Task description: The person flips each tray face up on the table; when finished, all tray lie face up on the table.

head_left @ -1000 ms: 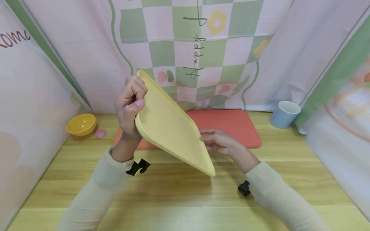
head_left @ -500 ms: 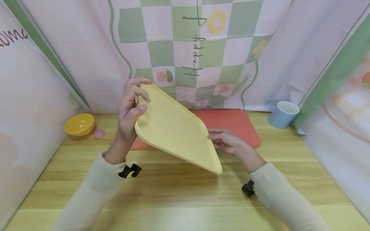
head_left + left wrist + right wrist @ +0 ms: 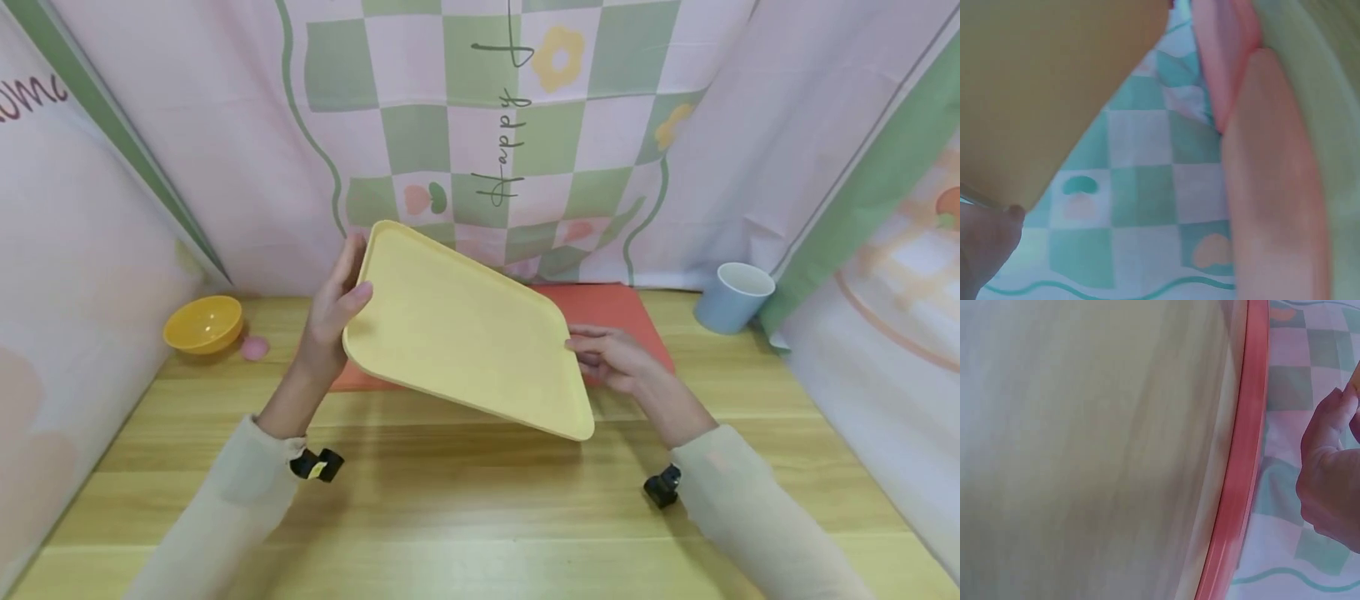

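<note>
A pale yellow rectangular tray [image 3: 465, 333] with rounded corners is held up, tilted, its inner face toward the head camera and its right end lower. My left hand [image 3: 333, 304] grips its left edge, thumb over the rim and the other fingers mostly hidden behind. At the right edge, my right hand [image 3: 618, 358] pinches the rim between thumb and fingers. Behind and below the tray lies a flat red rectangular board [image 3: 637, 325], partly covered by it. The right wrist view shows my right hand [image 3: 1332, 469] beyond the red board's edge [image 3: 1235, 487].
A yellow bowl [image 3: 202, 325] stands at the back left, with a small pink round object [image 3: 255, 347] beside it. At the back right is a light blue cup [image 3: 735, 298]. A patterned curtain [image 3: 480, 125] closes off the back of the wooden table [image 3: 480, 517].
The tray has turned flatter toward the camera and shifted right, its upper left corner lowered. My left hand has come down and regripped; my right hand has moved right with the tray's edge.
</note>
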